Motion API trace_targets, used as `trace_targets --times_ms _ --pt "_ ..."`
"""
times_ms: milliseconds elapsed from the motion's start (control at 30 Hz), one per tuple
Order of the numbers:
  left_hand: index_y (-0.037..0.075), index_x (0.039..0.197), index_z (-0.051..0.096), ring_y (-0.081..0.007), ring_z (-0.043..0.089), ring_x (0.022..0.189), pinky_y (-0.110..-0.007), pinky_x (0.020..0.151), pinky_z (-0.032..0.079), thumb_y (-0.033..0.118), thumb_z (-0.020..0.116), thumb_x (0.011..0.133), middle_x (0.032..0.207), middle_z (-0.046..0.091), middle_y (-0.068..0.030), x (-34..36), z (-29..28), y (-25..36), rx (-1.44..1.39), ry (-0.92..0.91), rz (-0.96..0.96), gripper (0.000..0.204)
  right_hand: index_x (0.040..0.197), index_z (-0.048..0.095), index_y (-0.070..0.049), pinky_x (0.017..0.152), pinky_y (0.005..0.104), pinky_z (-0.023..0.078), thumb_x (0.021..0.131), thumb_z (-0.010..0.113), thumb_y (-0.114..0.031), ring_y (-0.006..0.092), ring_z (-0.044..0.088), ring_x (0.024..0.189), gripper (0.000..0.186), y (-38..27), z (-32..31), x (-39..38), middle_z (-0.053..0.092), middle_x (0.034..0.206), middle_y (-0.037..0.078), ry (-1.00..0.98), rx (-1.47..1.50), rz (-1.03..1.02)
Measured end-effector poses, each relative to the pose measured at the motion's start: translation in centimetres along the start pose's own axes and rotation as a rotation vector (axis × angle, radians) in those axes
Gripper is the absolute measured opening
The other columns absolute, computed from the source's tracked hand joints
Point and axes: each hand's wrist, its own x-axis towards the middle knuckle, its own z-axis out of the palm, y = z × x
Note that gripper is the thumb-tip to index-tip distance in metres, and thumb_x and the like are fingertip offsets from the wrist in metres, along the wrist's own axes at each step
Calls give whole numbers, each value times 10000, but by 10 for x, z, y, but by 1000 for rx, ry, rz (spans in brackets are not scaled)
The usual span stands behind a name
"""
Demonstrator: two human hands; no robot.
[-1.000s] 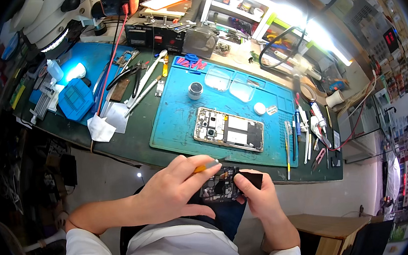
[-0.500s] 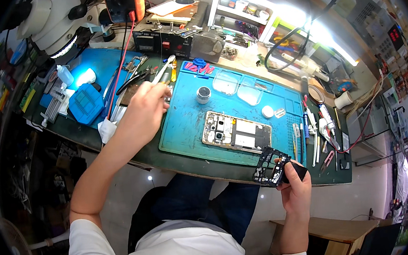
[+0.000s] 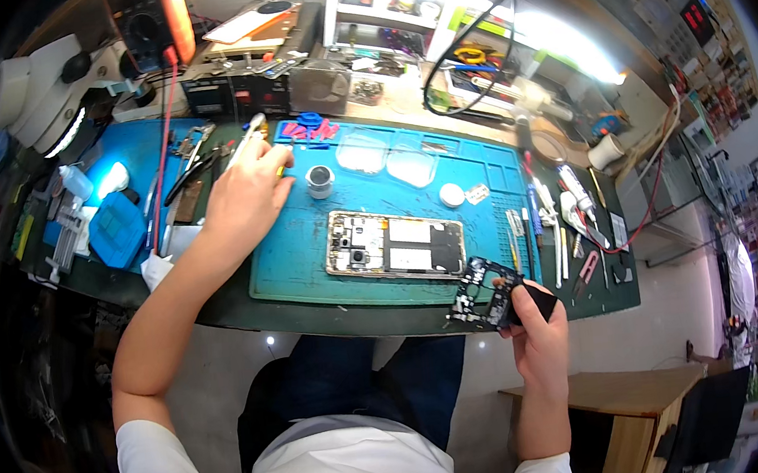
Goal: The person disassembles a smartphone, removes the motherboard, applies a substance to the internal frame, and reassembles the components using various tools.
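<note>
In my right hand (image 3: 535,320), at the front edge of the bench, is a black phone inner cover (image 3: 483,297) with cut-outs and a dark flat flap, pinched between thumb and fingers. My left hand (image 3: 252,194) is closed over the left edge of the blue mat. A slim yellow tool (image 3: 281,171) shows between its fingertips; its kind is hard to make out. A white-handled tool (image 3: 246,140) lies just beyond that hand, partly covered by it. Between the hands, an opened phone (image 3: 395,245) rests on the blue work mat (image 3: 297,285), its cameras and white-labelled battery area exposed.
A small round jar (image 3: 320,182), clear trays (image 3: 411,168) and a white round lid (image 3: 452,195) stand on the mat. Pens and tools (image 3: 569,218) line its right side. A microscope (image 3: 41,96) stands at the far left, and a cable (image 3: 428,86) hangs over the back.
The view has shifted, so the bench appears further left. My left hand has come down slightly and closed, with yellow now between its fingertips. My right hand still holds the black cover.
</note>
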Motion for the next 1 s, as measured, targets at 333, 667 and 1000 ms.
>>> trace_targets --times_ms 333,667,1000 --pt "57 1181 702 -210 694 886 -360 751 546 185 730 973 1020 703 -86 2 -29 18 38 190 49 246 1187 707 24 624 238 487 1054 650 -214 74 625 783 278 -7 19 21 715 940 28 -129 -83 32" --pt "13 1136 758 -151 687 873 -307 720 562 63 779 921 953 719 -47 -10 -27 81 -835 -329 76 222 1313 671 50 769 235 549 1030 699 -114 90 677 879 329 -15 57 50 743 1076 85 -373 -189 -126" --pt "89 1011 789 -199 682 849 -325 709 547 96 827 775 939 681 -17 1 -27 65 -315 222 665 240 1091 640 -12 1005 336 537 935 821 -160 149 641 1146 281 -53 76 116 637 1383 170 -816 -353 -47"
